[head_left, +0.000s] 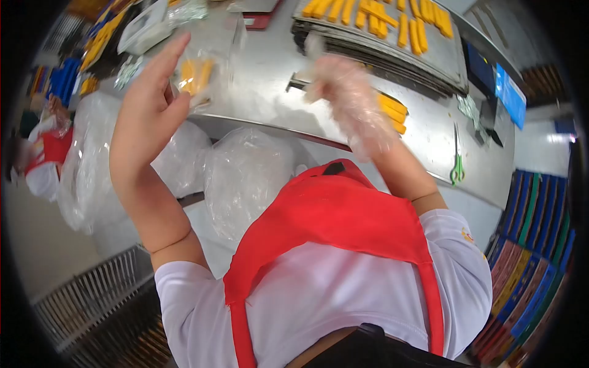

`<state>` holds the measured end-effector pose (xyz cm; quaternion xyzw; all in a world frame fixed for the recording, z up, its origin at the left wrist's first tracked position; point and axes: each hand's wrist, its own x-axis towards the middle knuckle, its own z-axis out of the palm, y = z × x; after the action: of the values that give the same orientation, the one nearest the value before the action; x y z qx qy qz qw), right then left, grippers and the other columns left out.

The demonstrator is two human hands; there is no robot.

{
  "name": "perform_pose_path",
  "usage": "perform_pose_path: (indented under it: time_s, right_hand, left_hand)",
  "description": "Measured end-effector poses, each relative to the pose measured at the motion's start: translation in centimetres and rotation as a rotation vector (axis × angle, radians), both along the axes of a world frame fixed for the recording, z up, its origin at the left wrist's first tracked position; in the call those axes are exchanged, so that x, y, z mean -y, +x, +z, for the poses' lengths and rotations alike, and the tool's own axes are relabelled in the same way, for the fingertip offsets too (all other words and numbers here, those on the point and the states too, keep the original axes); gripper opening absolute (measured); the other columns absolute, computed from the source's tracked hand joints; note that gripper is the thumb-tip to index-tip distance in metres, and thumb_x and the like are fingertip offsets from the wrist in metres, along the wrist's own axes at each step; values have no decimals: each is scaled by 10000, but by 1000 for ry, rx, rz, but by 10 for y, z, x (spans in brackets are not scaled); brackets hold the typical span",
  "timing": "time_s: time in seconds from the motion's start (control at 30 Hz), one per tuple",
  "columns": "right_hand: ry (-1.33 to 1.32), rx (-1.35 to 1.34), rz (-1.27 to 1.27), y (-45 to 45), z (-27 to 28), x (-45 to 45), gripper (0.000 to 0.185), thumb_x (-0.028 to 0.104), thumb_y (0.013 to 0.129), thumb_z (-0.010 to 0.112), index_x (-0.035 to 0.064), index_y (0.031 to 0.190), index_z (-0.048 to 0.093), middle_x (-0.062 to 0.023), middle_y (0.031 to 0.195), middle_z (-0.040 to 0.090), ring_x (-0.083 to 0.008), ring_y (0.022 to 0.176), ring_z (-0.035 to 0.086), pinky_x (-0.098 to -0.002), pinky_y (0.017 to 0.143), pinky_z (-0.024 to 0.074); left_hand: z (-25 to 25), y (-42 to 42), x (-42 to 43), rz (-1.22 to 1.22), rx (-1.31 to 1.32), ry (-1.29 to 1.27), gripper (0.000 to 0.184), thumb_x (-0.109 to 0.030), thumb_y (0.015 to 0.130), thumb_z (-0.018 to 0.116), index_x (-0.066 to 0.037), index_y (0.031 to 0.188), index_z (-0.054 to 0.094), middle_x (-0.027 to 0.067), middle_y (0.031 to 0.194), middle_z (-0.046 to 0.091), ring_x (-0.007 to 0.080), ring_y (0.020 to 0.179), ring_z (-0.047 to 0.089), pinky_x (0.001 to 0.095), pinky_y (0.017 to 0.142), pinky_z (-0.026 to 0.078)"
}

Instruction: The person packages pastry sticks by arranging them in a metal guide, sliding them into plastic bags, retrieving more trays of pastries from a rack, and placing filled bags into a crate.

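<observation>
Left hand (149, 101), bare: forearm up, hand raised at the counter's (438, 122) near edge, fingers extended together, thumb split off, wide gap between. Clear bag (205, 86) sits just beyond the thumb; can't tell if they touch. Right hand (351, 92), in a clear plastic glove, reaches over the near edge, wrist bent, fingers pointing left and looking part-curled. Motion blur: can't tell how far open or whether anything's gripped. Small dark tool (296, 82) just left of it.

Bag's transparent, creased, shiny, near the counter's near edge; orange-yellow sticks inside, side by side. More sticks (394, 113) stacked beside the right wrist, straight, bright yellow.
</observation>
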<state>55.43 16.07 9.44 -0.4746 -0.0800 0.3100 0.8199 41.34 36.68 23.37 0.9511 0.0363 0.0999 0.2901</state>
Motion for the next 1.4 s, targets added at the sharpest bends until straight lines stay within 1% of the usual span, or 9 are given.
perform_pose_path:
  time_s: [0.03,0.07,0.2,0.43,0.63,0.77,0.83,1.23,1.4]
  right_hand:
    - [24,-252,54,-9,-27,-4,164,125,824,592,-6,919,570,-78,804,597,-151,662,566,-267,631,483]
    - [70,-382,88,-10,-75,-8,500,212,844,582,-94,1177,368,-229,1094,539,-242,871,566,-303,732,477]
    - [193,-669,-188,-6,-118,-24,929,574,819,478,-59,1363,72,-244,1382,204,-304,1173,368,-374,945,346]
    - [265,-709,-325,-15,-102,6,1116,765,683,439,101,1401,-100,-187,1443,108,-303,1343,108,-428,1065,74]
    - [177,-663,-351,-21,-95,74,1039,659,670,567,40,1379,127,-189,1424,160,-302,1321,149,-457,1057,85]
    - [-4,-609,-283,-30,-86,147,578,449,760,582,-28,1062,459,-150,992,534,-320,993,523,-484,857,401]
    - [-97,-579,-362,-33,-85,185,371,350,767,580,13,908,516,-80,748,537,-284,741,568,-442,733,460]
    - [-264,-285,-281,-43,-58,248,117,145,720,607,35,715,568,-65,646,557,-181,535,528,-311,533,458]
    - [-480,-219,87,-28,-49,210,170,189,690,600,42,621,555,-53,549,513,-163,498,484,-288,506,399]
  left_hand:
    - [1,9,5,12,86,142,593,28,680,475,-23,1268,426,174,1167,522,189,745,557,267,668,445]
    - [-13,28,4,-74,206,270,565,63,696,411,-16,1255,435,201,1288,434,288,991,565,313,828,441]
    - [-101,98,-8,-124,0,389,614,82,677,404,-22,1282,389,196,1327,379,315,1209,386,362,1006,309]
    - [-144,111,7,-329,-162,281,636,88,645,423,7,1274,375,201,1353,337,330,1202,388,368,996,339]
    - [-153,114,22,-414,-286,84,639,67,633,439,-11,1265,393,208,1367,310,355,1153,429,384,963,367]
    - [-155,117,32,-405,-298,112,627,59,633,446,-14,1255,408,201,1375,300,364,1121,454,393,938,383]
    - [-152,117,41,-386,-346,117,627,56,634,451,-16,1255,406,199,1378,295,359,1125,452,391,939,384]
    - [-149,140,106,-362,-460,243,686,20,649,494,-46,1314,343,185,1408,244,341,1164,433,375,954,381]
    - [-149,146,133,-374,-483,303,699,4,651,505,-39,1325,326,186,1410,241,341,1179,419,369,968,368]
